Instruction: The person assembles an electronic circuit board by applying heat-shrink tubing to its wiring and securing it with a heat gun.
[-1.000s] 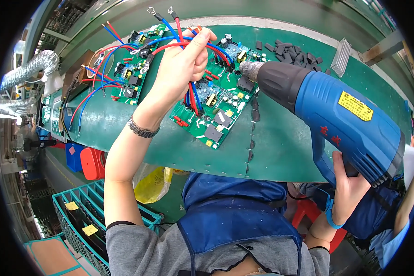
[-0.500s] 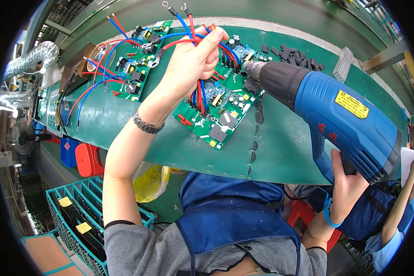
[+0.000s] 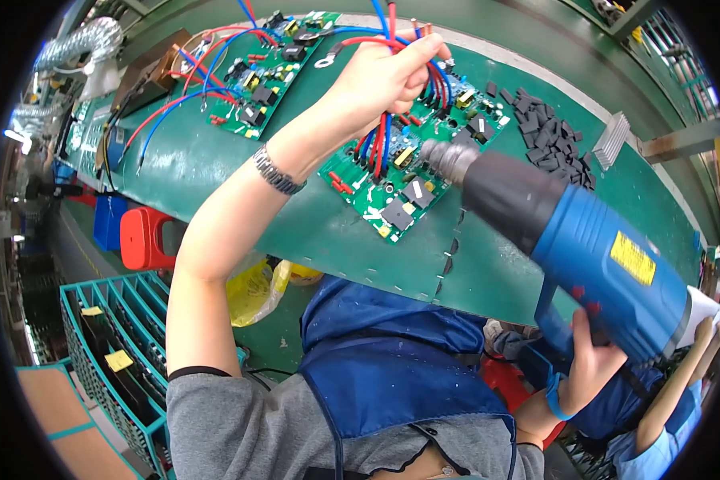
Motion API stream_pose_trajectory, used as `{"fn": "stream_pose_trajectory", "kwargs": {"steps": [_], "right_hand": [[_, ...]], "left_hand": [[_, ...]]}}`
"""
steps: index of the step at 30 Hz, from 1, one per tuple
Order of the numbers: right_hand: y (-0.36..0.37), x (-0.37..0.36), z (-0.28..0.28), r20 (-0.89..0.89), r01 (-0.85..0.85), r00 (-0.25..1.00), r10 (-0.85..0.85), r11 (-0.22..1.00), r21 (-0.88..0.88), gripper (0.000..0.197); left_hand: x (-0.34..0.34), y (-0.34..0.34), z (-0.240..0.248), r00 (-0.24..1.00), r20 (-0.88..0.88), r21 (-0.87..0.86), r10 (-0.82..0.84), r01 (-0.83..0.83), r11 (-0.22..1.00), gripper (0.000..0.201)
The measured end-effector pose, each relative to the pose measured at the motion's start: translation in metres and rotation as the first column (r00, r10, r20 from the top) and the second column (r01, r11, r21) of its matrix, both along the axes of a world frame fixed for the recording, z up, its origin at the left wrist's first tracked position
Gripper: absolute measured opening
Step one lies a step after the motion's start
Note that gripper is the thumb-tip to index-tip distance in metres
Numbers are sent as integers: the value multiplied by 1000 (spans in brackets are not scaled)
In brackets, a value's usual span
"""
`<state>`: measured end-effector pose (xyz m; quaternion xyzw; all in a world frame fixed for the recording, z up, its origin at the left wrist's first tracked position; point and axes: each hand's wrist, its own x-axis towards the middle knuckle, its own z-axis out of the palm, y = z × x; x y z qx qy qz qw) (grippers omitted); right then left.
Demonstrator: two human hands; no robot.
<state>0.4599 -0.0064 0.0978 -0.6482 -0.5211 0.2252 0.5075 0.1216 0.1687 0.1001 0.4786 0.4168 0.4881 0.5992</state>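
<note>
My left hand (image 3: 396,74) is closed around a bundle of red and blue wires (image 3: 382,148), holding them up above green circuit boards (image 3: 362,210). Some wires run down from the hand to the boards; a ring terminal (image 3: 325,61) on a red one sticks out beside the wrist. The grip of a blue heat gun (image 3: 608,256) with a dark front is in my right hand (image 3: 590,360). Its metal nozzle (image 3: 450,160) points left, just over the boards and close to the wires' lower ends. Whether it touches anything I cannot tell.
More wired circuit boards (image 3: 260,80) lie at the far left of the green table (image 3: 312,232). Short black tubes (image 3: 548,132) are heaped at the right, beside a finned metal piece (image 3: 612,140). A red stool (image 3: 144,238) and teal rack (image 3: 108,352) stand lower left. Another person's arm (image 3: 672,384) shows at right.
The heat gun's nozzle has moved nearer to me, from the farther wires toward those on the nearer board. My left hand still holds the wires. The whole view has shifted somewhat.
</note>
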Motion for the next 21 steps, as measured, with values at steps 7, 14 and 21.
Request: {"fn": "stream_pose_trajectory", "kwargs": {"steps": [7,14,21], "right_hand": [[-35,19,-11,100,-126,987,128,992,-24,54],[-37,20,-15,30,-60,998,62,996,-65,55],[-32,4,-8,20,-48,999,47,999,6,56]], "left_hand": [[-3,3,-3,1000,-27,42,9,-8,999,29],[-1,6,-8,1000,-8,38,-12,13,999,30],[1,7,-13,999,5,51,46,-46,998,28]]}}
